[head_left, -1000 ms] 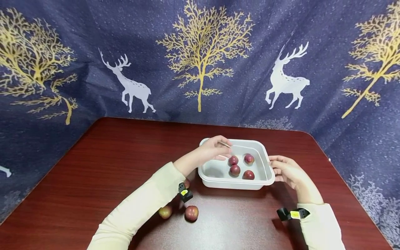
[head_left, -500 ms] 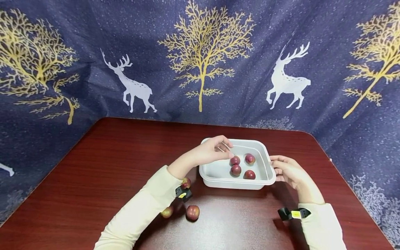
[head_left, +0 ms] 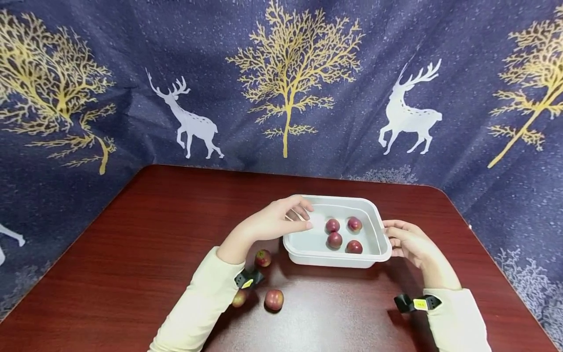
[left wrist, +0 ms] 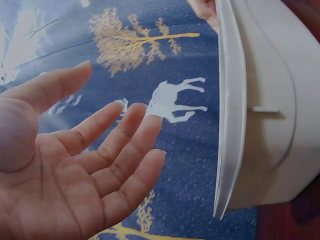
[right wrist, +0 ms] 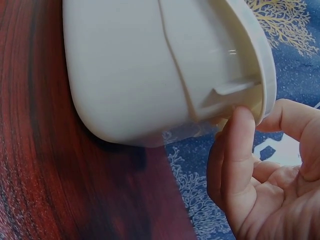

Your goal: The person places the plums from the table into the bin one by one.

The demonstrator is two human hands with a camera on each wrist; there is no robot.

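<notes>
A white plastic basin (head_left: 340, 260) sits on the table with several dark red plums (head_left: 335, 240) lying on its floor. Over its left rim hovers my left hand (head_left: 272, 220), fingers loosely bent and thumb apart; the left wrist view shows a bare palm (left wrist: 75, 175) facing the basin's side. My right hand (head_left: 411, 247) holds the basin's right rim. In the right wrist view its thumb and fingers (right wrist: 239, 160) pinch that edge from either side.
Three plums lie on the table left of the basin: one red (head_left: 263, 258), one reddish (head_left: 274, 299), and one yellowish (head_left: 239, 297) partly hidden by the left wrist camera. A dark blue patterned cloth (head_left: 246, 98) hangs behind the table's far edge.
My left hand has drawn back leftward from above the plums in the basin to its left rim, uncovering more of a table plum. The right hand keeps its hold on the rim.
</notes>
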